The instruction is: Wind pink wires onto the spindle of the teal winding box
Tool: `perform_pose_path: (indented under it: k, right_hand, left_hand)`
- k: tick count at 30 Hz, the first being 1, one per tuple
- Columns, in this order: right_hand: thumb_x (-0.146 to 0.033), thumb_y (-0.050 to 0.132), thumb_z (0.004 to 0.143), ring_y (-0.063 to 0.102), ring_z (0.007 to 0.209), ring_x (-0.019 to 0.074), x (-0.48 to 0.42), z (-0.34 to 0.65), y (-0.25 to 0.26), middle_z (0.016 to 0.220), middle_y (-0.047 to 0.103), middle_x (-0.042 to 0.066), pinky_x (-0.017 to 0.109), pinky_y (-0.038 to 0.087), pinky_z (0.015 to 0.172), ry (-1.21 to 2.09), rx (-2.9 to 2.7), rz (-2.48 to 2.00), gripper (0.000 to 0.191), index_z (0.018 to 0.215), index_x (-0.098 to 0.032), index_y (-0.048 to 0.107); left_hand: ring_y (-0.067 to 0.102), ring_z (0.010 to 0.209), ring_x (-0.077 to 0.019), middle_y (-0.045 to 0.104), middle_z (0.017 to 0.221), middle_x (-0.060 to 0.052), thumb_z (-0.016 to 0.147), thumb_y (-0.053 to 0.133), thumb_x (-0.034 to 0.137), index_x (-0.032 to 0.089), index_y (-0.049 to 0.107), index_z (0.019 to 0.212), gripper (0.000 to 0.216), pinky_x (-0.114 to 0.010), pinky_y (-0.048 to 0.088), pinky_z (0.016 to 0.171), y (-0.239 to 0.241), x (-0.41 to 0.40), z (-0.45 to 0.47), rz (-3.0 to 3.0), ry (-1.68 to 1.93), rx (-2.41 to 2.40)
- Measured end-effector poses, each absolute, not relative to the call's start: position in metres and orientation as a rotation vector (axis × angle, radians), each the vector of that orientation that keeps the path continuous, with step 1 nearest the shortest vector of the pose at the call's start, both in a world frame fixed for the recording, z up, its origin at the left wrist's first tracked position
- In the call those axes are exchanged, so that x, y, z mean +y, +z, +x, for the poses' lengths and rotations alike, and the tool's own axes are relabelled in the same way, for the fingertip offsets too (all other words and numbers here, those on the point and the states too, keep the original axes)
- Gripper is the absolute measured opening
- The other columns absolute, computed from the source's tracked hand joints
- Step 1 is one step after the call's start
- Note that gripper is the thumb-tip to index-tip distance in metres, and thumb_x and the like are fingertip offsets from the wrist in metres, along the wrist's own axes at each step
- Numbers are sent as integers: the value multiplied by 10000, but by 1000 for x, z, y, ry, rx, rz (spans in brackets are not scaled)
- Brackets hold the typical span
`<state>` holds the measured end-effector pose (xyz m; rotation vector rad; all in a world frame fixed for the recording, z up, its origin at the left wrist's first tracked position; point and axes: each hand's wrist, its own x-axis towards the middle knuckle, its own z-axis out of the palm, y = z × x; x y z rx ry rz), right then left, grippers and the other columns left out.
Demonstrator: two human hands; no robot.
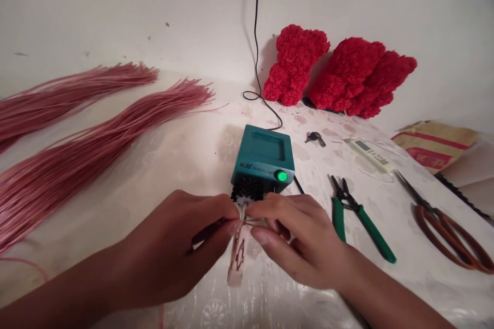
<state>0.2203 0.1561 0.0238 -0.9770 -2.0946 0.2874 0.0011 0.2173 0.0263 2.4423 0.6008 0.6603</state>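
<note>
Just in front of a teal machine (263, 151) with a lit green button, my hands meet. My left hand (185, 234) is closed, thumb and forefinger pinched on a thin pale strand (252, 222). On the other side, my right hand (299, 234) has its forefinger beside a slim rod and its thumb lower, with a gap between them. The strand reaches into that gap; the other fingers are curled behind. A black bristly part (247, 188) sits at the machine's front. Below my fingertips runs a narrow pale strip (235, 270) with small coloured pieces.
Two bundles of pink strands (116, 139) lie at the left. Red flower-covered shapes (295, 61) lean by the wall. At the right are keys (316, 138), a pale remote (370, 155), green-handled wire strippers (372, 234), brown-handled scissors (450, 234) and a printed bag (436, 144). A black cord (257, 25) runs up the wall.
</note>
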Motion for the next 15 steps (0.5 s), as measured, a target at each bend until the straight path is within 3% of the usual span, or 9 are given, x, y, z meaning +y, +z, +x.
perform_pose_path:
  k: [6,15]
  right_hand:
    - [-112,539,974,420,599,61,156,221,25,708,467,-45,218,353,574,394,-2107,-962,81,955,-121,617]
    - [-139,501,1007,434,624,67,156,224,22,758,506,-38,221,349,591,433,-2150,-978,89,970,-148,581]
  left_hand:
    - [363,451,-62,459,542,97,981,451,220,198,588,798,230,-173,324,465,26,215,1,2425,666,646]
    - [340,469,-57,448,556,103,990,456,219,196,572,794,229,-165,314,465,23,216,1,2372,663,594]
